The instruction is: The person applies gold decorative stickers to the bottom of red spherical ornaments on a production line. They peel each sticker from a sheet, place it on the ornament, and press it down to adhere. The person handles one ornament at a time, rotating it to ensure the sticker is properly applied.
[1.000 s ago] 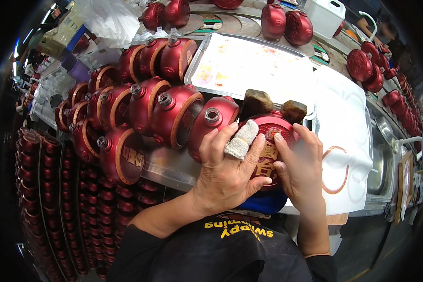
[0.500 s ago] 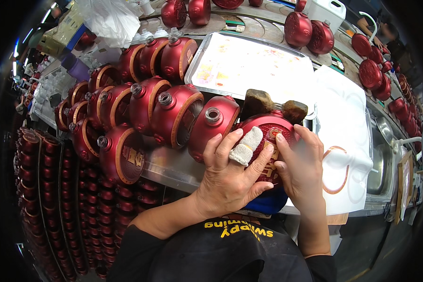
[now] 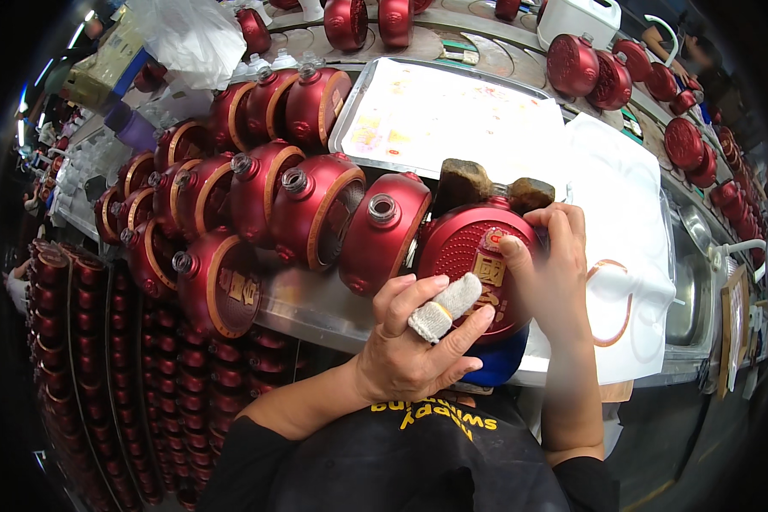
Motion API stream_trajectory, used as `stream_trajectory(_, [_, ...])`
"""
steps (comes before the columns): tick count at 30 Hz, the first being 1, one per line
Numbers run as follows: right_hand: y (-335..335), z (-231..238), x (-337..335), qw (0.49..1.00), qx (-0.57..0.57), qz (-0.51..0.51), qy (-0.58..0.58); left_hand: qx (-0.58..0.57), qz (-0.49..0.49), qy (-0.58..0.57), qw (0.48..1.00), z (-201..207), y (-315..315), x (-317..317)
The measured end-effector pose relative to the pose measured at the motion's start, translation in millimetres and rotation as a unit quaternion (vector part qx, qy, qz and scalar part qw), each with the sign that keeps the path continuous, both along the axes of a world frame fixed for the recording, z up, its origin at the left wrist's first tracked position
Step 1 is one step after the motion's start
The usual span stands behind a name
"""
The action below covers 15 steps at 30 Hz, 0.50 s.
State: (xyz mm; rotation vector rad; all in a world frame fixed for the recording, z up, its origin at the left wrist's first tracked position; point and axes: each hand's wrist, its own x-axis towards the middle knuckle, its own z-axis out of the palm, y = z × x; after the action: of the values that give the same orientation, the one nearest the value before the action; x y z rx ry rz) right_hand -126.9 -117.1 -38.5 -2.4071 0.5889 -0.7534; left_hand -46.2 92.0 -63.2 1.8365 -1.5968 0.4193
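Observation:
A round, flat-faced red bottle lies with its raised gold lettering facing up and its neck pointing away from me. Its neck end rests between two worn brown blocks, and something blue shows under its near edge. My left hand is open at the lower left of the face, fingers apart; one finger wears a white knitted finger sleeve. At the right rim, my right hand holds the bottle, with its fingers over the edge and its thumb by the upper gold emblem. Part of this hand is blurred.
Several similar red bottles stand close on my left. Beyond lies a metal tray with a stained white sheet. At right, a copper-coloured strip rests on white sheeting beside a sink. More bottles ride a curved conveyor behind.
My left hand has drawn down toward me, uncovering more of the bottle's face. My right hand has shifted slightly up the right rim. Bottles on the conveyor have moved right.

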Motion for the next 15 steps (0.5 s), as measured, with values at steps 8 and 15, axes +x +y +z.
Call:
stream_trajectory(8, [0, -2, 3, 1.000, 0.018, -0.015, 0.003, -0.046, -0.051, 0.066, 0.995, -25, 3, 3])
stream_trajectory(15, [-3, -5, 2, 0.998, 0.060, -0.015, -0.007, -0.053, -0.054, 0.086, 0.993, -30, 5, 4])
